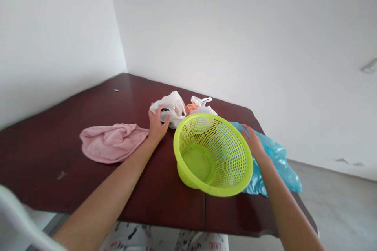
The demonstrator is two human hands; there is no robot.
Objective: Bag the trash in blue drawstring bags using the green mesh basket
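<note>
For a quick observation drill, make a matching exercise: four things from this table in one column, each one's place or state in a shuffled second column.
Things:
1. Crumpled pink towel
2. Lime-green perforated plastic basket
3. White plastic bag
4. Shiny blue plastic bag

Places or states:
A. Under the right hand
B. Tilted, opening toward the person
C. Touched by the left hand
D. Lying on the dark red wooden table, left of both hands

Pairs: 1-D, 2-B, 3-C, 4-A

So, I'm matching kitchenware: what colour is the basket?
The basket is bright lime green, shown best in the head view.
</note>
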